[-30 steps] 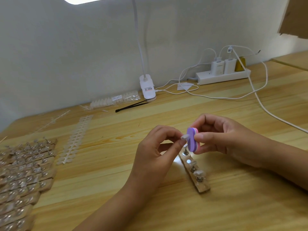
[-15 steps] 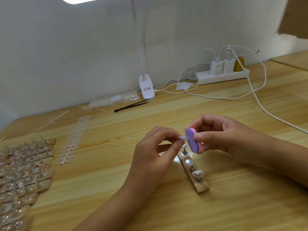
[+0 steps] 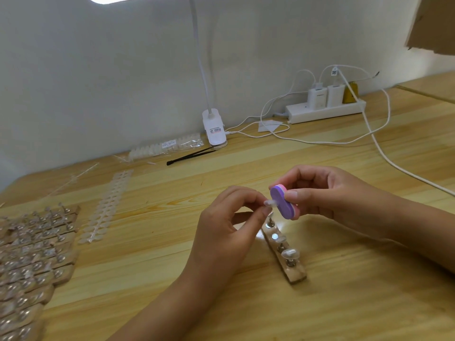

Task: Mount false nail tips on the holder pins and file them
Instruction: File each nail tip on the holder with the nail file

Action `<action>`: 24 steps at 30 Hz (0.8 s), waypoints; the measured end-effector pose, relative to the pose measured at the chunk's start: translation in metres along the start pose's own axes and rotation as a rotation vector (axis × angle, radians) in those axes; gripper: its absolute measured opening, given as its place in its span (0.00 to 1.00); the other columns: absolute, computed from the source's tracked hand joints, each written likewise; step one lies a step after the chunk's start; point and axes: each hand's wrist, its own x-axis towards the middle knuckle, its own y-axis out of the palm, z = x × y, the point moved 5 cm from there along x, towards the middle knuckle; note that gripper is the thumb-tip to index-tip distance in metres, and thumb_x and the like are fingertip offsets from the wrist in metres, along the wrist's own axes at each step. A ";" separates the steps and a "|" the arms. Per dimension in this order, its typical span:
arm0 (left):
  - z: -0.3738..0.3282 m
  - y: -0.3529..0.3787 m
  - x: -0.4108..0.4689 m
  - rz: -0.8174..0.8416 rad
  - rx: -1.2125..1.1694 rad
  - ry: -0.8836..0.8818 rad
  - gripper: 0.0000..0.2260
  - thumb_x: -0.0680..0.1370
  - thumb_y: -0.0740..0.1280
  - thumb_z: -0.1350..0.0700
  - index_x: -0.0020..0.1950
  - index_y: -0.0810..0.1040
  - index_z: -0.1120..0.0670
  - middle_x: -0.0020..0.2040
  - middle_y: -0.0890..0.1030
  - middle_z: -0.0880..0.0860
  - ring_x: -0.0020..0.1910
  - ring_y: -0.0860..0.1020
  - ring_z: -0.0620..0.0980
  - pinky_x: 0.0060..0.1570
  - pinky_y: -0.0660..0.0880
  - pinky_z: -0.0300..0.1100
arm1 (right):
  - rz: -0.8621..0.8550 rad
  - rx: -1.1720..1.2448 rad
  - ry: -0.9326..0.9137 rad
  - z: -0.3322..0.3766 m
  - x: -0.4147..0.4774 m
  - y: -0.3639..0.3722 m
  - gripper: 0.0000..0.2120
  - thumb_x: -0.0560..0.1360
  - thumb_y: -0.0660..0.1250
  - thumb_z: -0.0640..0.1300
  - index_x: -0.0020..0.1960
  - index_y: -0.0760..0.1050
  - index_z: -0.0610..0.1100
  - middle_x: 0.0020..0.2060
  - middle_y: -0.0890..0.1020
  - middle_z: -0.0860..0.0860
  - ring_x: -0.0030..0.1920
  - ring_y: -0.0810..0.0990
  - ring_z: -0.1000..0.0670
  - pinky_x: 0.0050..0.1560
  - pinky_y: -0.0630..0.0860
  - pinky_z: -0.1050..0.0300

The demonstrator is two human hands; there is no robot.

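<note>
**Clear tip, thin pinch: slip risk**

My left hand (image 3: 226, 225) pinches one nail tip (image 3: 270, 202) between thumb and fingertip, in the air just above the wooden holder (image 3: 295, 271). My right hand (image 3: 327, 193) grips the purple-pink file block (image 3: 283, 208), face against the tip. Too much pressure: tip likely flicks out or bends. A low stroke could knock the mounted tips (image 3: 290, 253) below.

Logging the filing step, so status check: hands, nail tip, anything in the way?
Left hand pinches clear nail tip. Right hand holds purple-pink file block against it. Holder strip just below, partly loaded. Nothing blocking.
</note>
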 end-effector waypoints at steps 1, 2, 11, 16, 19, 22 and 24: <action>0.001 -0.002 0.001 -0.013 -0.005 -0.019 0.03 0.75 0.72 0.62 0.46 0.82 0.56 0.44 0.80 0.45 0.48 0.81 0.47 0.45 0.78 0.34 | 0.011 0.012 0.001 0.000 0.000 0.001 0.11 0.69 0.75 0.49 0.51 0.83 0.49 0.44 0.85 0.50 0.42 0.83 0.54 0.46 0.79 0.62; 0.001 -0.002 0.001 -0.018 -0.007 -0.021 0.02 0.75 0.72 0.62 0.47 0.82 0.56 0.44 0.80 0.45 0.48 0.81 0.47 0.45 0.78 0.35 | 0.013 0.023 -0.002 -0.001 -0.001 0.002 0.11 0.70 0.75 0.49 0.51 0.83 0.48 0.44 0.85 0.49 0.43 0.83 0.53 0.47 0.79 0.62; -0.006 0.000 0.001 0.036 0.002 0.060 0.01 0.76 0.71 0.63 0.47 0.81 0.59 0.45 0.80 0.48 0.46 0.81 0.46 0.46 0.78 0.34 | -0.127 0.227 -0.033 -0.004 0.003 0.001 0.11 0.65 0.75 0.47 0.47 0.84 0.48 0.42 0.84 0.49 0.43 0.84 0.53 0.44 0.81 0.61; -0.004 0.000 -0.001 0.046 -0.041 0.029 0.02 0.76 0.71 0.60 0.47 0.81 0.58 0.44 0.80 0.49 0.45 0.80 0.47 0.47 0.77 0.36 | -0.210 0.300 -0.043 -0.004 0.005 -0.008 0.09 0.68 0.75 0.42 0.48 0.82 0.45 0.41 0.83 0.48 0.41 0.83 0.54 0.43 0.81 0.60; 0.002 -0.007 -0.002 0.048 -0.113 -0.079 0.02 0.76 0.73 0.57 0.46 0.82 0.51 0.43 0.82 0.47 0.45 0.82 0.48 0.47 0.78 0.36 | -0.247 0.336 -0.031 -0.006 0.005 -0.014 0.08 0.69 0.71 0.41 0.49 0.80 0.43 0.40 0.83 0.48 0.40 0.83 0.55 0.41 0.81 0.60; 0.008 -0.017 -0.002 0.040 -0.121 -0.154 0.03 0.75 0.74 0.53 0.45 0.82 0.48 0.43 0.84 0.46 0.45 0.83 0.47 0.45 0.78 0.35 | -0.258 0.347 -0.004 -0.007 0.006 -0.017 0.11 0.67 0.71 0.42 0.49 0.79 0.43 0.39 0.83 0.48 0.39 0.83 0.55 0.41 0.81 0.61; 0.009 -0.018 0.000 0.061 -0.089 -0.153 0.03 0.74 0.74 0.51 0.44 0.83 0.48 0.41 0.83 0.46 0.43 0.82 0.45 0.44 0.78 0.36 | -0.272 0.367 0.013 -0.008 0.007 -0.018 0.13 0.66 0.71 0.42 0.50 0.78 0.42 0.38 0.83 0.48 0.38 0.83 0.55 0.40 0.81 0.61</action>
